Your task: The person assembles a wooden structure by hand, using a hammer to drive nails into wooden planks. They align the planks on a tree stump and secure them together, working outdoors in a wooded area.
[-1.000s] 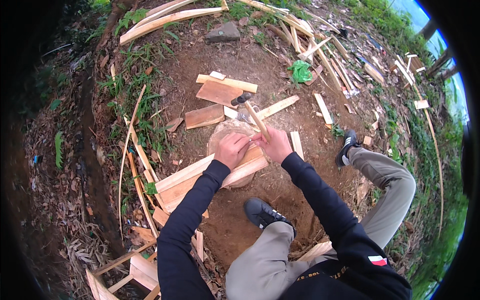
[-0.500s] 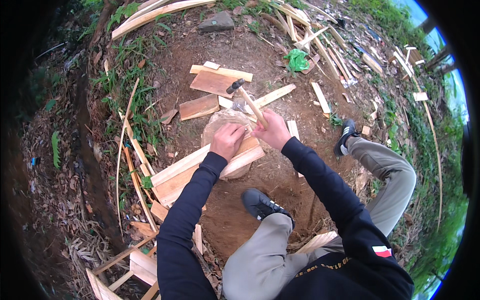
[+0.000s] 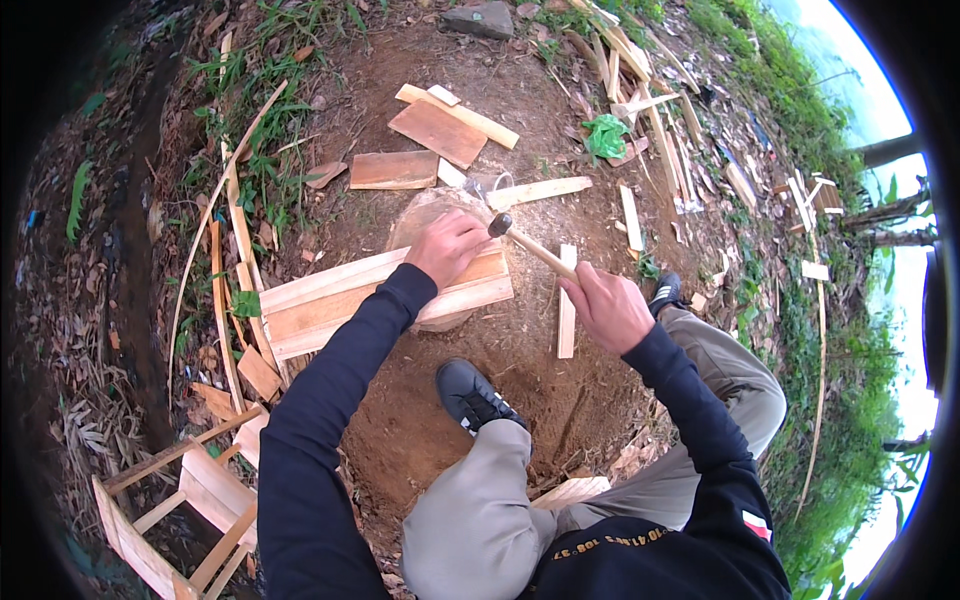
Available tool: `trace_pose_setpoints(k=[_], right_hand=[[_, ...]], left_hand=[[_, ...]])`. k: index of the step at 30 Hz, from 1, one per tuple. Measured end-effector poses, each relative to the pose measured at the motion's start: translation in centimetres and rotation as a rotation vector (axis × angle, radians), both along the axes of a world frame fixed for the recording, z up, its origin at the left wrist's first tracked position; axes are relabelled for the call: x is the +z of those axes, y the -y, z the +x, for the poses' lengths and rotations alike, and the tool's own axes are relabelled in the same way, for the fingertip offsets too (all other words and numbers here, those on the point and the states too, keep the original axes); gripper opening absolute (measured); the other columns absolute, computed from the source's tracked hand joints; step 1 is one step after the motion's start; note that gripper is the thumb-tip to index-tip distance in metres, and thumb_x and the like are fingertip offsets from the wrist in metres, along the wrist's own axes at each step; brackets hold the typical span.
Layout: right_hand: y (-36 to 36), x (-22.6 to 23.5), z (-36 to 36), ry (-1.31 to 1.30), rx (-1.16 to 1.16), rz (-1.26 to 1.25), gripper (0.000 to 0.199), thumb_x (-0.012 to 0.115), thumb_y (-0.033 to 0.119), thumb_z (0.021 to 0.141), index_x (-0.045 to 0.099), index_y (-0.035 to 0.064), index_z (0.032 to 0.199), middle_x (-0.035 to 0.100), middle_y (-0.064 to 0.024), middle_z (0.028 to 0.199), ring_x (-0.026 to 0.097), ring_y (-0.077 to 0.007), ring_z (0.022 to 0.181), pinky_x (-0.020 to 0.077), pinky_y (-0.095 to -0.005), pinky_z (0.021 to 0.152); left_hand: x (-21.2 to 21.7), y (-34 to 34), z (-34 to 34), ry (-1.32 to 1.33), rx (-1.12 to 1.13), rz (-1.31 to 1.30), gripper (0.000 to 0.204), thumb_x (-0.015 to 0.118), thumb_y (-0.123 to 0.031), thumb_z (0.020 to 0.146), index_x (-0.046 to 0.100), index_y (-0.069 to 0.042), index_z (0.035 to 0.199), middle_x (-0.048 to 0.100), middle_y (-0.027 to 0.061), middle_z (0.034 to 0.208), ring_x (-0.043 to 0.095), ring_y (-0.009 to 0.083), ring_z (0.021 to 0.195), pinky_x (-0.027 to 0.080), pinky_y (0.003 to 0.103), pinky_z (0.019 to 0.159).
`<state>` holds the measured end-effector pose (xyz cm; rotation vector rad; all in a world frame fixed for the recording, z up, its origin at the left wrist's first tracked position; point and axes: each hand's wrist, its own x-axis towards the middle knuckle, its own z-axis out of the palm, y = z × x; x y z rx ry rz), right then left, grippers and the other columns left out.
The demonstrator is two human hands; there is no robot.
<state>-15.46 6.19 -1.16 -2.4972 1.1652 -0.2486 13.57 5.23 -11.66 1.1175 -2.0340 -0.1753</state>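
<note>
My right hand [image 3: 606, 308] is wrapped round the wooden handle of a hammer [image 3: 540, 252]. The dark hammer head is just beside the fingertips of my left hand [image 3: 448, 246]. Those left fingers are bent and pressed together at the far edge of a long wooden piece made of joined pale boards [image 3: 345, 312]; what they pinch, if anything, is hidden. One end of the boards rests on a tree stump [image 3: 428, 208], and the other end slants toward the lower left, partly behind my left forearm.
Beyond the stump lie reddish boards [image 3: 438, 130] and a pale strip [image 3: 540, 192]. A short batten [image 3: 567, 300] is right of the stump. A wooden frame [image 3: 190, 490] stands at lower left. Scrap wood [image 3: 665, 150] and a green plastic bag [image 3: 605, 137] lie at far right.
The hammer has swung down from upright to nearly level, its head now close to my left fingers. My right hand has moved right and nearer to me, and the view has shifted.
</note>
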Motion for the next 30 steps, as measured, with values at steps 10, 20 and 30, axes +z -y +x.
trace_pose_setpoints(k=[10,20,30], right_hand=[[0.3,0.4,-0.3,0.002,0.005,-0.019,0.028,0.054,0.029,0.105,0.048,0.0044,0.092,0.059,-0.0171,0.067,0.061,-0.0392,0.058,0.0477,-0.0500,0.052],[0.3,0.1,-0.2,0.027,-0.016,-0.023,0.027,0.054,0.028,0.105,0.048,0.0039,0.093,0.058,-0.0182,0.063,0.061,-0.0397,0.056,0.0471,-0.0500,0.051],[-0.1,-1.5,0.0,0.045,-0.022,-0.061,0.026,0.055,0.027,0.104,0.048,0.0044,0.094,0.059,-0.0179,0.064,0.061,-0.0397,0.056,0.0481,-0.0501,0.051]], left_hand=[[0.3,0.0,-0.3,-0.044,0.011,-0.022,0.010,0.077,-0.009,0.084,0.070,-0.007,0.090,0.067,0.0053,0.090,0.066,0.0249,0.085,0.055,0.037,0.074],[0.0,0.1,0.0,-0.054,0.009,0.007,0.010,0.077,-0.009,0.084,0.072,-0.007,0.092,0.068,0.0051,0.091,0.066,0.0244,0.085,0.056,0.037,0.074],[0.1,0.2,-0.2,-0.036,0.011,-0.005,0.010,0.077,-0.010,0.084,0.071,-0.005,0.090,0.067,0.0051,0.090,0.066,0.0245,0.085,0.056,0.037,0.074]])
